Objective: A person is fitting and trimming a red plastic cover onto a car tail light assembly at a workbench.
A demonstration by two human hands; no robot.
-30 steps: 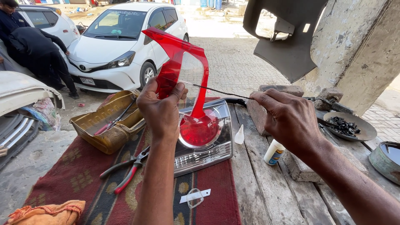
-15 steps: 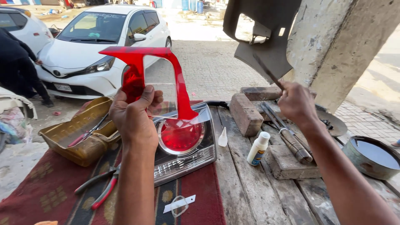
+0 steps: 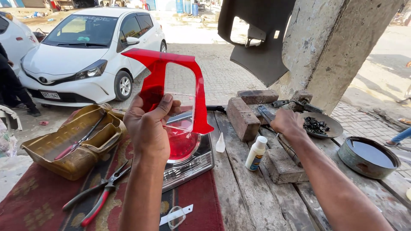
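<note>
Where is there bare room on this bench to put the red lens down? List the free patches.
Bare planks lie between the small white bottle and the red cloth, running toward the near edge. More bare wood sits near the round metal pan, right of the forearm. It is crowded around the lamp housing, pliers, brass tray and bricks.

1 head view, looking down-forward, close over workbench (image 3: 239, 188).

Both forearms bare, no sleeves, gloves, rings or watch visible.
</note>
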